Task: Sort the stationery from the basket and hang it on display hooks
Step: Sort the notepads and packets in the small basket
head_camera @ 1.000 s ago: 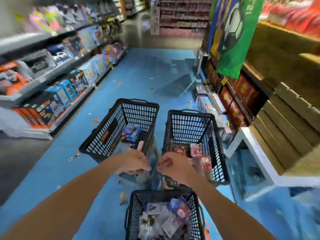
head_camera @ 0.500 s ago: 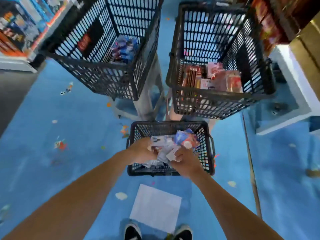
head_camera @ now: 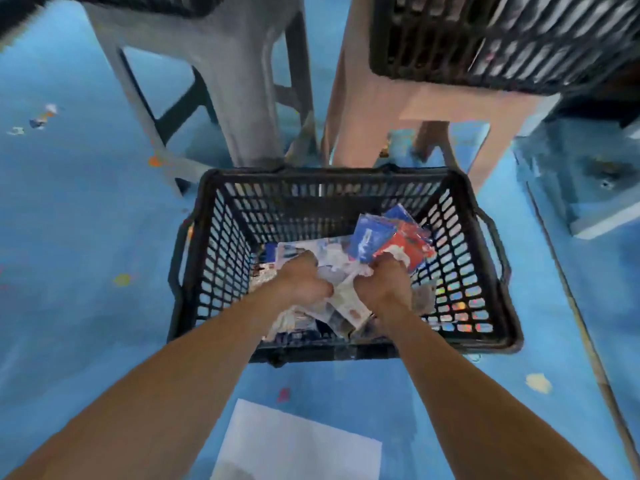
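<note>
Left hand (head_camera: 304,280) and right hand (head_camera: 382,284) gripping stationery packets (head_camera: 343,299) inside floor basket (head_camera: 485,271), probably gathering bunch for sorting; blurred.

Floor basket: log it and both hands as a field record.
basket: black mesh, on blue floor
contents: stationery packets, loosely piled
left hand: inside basket, grips pale packets
right hand: inside basket, grips packets
beyond basket: grey stool; tan stool carrying second basket
near side: white sheet on floor
display hooks: not in view
</note>
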`<state>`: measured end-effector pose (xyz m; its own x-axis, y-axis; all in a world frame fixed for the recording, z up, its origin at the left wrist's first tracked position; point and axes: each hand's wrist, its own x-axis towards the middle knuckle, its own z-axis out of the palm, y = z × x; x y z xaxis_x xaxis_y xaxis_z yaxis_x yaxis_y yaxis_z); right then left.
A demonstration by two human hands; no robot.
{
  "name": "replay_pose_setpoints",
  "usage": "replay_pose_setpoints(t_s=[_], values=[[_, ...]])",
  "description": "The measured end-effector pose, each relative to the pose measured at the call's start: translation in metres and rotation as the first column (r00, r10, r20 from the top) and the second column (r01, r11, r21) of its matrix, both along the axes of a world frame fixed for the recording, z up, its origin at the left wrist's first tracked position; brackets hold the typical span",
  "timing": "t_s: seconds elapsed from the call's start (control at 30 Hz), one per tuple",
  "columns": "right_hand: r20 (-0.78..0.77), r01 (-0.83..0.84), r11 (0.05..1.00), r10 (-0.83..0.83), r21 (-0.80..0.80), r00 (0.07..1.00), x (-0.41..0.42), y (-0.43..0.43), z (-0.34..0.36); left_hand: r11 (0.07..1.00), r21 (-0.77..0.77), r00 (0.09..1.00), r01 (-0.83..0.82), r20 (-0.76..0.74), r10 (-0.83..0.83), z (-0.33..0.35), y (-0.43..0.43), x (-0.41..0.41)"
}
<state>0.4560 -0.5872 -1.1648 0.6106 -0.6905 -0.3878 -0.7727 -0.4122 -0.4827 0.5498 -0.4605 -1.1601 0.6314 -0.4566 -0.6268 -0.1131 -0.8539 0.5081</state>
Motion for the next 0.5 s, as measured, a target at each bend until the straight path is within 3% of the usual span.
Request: replay_pose_setpoints(t_s=[0.23, 0.4, 0.5], values=[[-0.035, -0.100, 0.903, 0.095, -0.418, 0.995, 0.033, -0.071, -0.045, 0.995, -0.077, 0.996, 0.068, 0.056, -0.063, -0.053, -0.046, 0.017], [-0.169, -0.221, 0.916, 0.172, -0.335, 0.970, 0.046, -0.090, -0.049, 0.980, -0.146, 0.989, 0.138, 0.078, -0.127, -0.052, -0.062, 0.024], [-0.203, -0.243, 0.898, 0.178, -0.367, 0.963, 0.042, -0.094, -0.043, 0.974, -0.184, 0.990, 0.130, 0.076, -0.117, -0.052, -0.065, 0.024]])
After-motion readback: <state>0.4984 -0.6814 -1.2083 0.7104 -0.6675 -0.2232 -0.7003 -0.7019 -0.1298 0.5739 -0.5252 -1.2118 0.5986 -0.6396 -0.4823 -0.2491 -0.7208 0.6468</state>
